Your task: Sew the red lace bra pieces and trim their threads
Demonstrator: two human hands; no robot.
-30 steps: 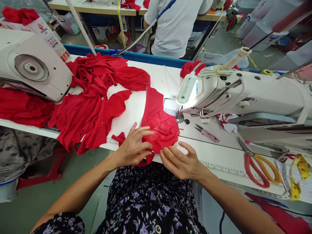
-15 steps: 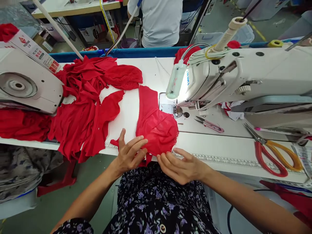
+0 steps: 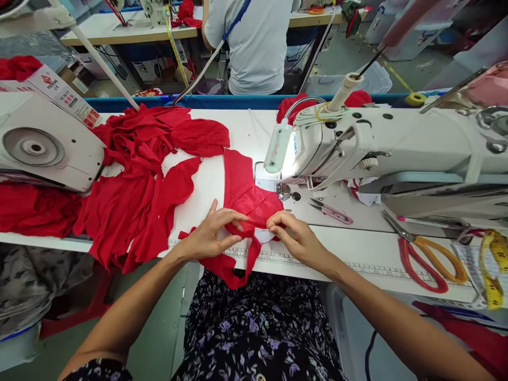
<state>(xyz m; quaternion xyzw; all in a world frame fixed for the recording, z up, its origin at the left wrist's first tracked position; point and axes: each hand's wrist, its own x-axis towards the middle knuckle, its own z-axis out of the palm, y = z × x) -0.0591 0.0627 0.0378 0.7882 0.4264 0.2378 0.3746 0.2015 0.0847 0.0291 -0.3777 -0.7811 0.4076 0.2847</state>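
Note:
A red lace-edged garment piece (image 3: pixel 254 198) lies on the white table before me, its far end stretching past the sewing machine's needle area. My right hand (image 3: pixel 296 235) pinches its near edge between thumb and fingertips, where a pale strip shows underneath. My left hand (image 3: pixel 216 230) is on the left part of the same edge, fingers curled above and thumb below, with cloth between them. From the near side a narrow red strip (image 3: pixel 254 256) loops down over the table's edge. The sewing machine (image 3: pixel 341 143), its lamp (image 3: pixel 278 145) lit, stands just beyond my right hand.
Heaped red fabric pieces (image 3: pixel 138 185) cover the left, beside another white machine (image 3: pixel 47 143). Pink thread snips (image 3: pixel 333 211), scissors (image 3: pixel 428 254) and a yellow tape measure (image 3: pixel 492 264) lie right. A ruler strip (image 3: pixel 349 267) runs along the front edge. A person (image 3: pixel 254 47) sits beyond.
Both hands have moved onto the near edge and lifted it, exposing the pale strip. The narrow red strip now hangs in view. My left hand has gone from spread to curled. The camera view has shifted.

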